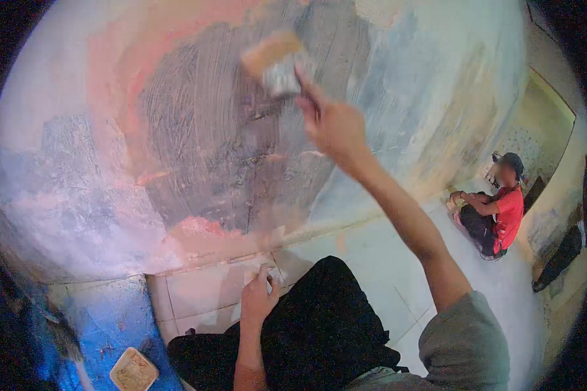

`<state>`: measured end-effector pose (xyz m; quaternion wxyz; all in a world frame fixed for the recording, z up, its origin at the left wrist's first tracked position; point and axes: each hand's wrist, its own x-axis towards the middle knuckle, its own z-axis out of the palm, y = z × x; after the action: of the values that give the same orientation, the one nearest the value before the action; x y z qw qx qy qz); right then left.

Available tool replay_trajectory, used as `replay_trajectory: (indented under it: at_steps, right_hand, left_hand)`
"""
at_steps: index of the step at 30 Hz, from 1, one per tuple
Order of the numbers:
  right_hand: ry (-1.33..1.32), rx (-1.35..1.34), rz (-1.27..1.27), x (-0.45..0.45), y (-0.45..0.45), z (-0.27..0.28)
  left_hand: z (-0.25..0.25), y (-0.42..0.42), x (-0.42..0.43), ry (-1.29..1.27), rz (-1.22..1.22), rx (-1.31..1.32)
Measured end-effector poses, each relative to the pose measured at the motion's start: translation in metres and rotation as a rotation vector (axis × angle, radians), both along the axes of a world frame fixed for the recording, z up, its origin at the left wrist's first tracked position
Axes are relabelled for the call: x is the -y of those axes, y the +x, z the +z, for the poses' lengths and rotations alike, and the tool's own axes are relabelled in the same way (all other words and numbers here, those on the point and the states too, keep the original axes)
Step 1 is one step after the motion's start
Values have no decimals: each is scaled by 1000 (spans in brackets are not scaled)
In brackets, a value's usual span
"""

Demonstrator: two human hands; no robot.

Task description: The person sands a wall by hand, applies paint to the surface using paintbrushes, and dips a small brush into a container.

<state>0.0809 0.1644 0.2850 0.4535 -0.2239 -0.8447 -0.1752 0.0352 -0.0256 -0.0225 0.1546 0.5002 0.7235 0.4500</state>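
Clutching a brush (280,67) slanted away up-left, the right hand (340,130) was nearer the wall (189,124); whether the left hand (258,298) held anything was unclear.

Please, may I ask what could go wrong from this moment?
The brush in the right hand works on the dark patch; a wide stroke might smear into the pink area.

Any drips could mark the pale floor below the wall.

The open tub sits close to the person's leg, so a shift might knock it.
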Motion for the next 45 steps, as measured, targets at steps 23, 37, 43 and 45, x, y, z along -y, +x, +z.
replay_trajectory:
  at_steps: [23,37,43,45]
  right_hand:
    - [-9,-210,96,-30,-21,78]
    - [-86,-150,342,-30,-2,67]
    - [-28,-203,349,-22,-19,106]
    - [-12,-180,422,-31,-16,77]
  left_hand:
    - [9,0,5,-25,25,-25]
    - [-2,3,2,-32,2,-43]
    - [-7,1,2,-125,29,-84]
    - [-2,0,4,-39,12,-42]
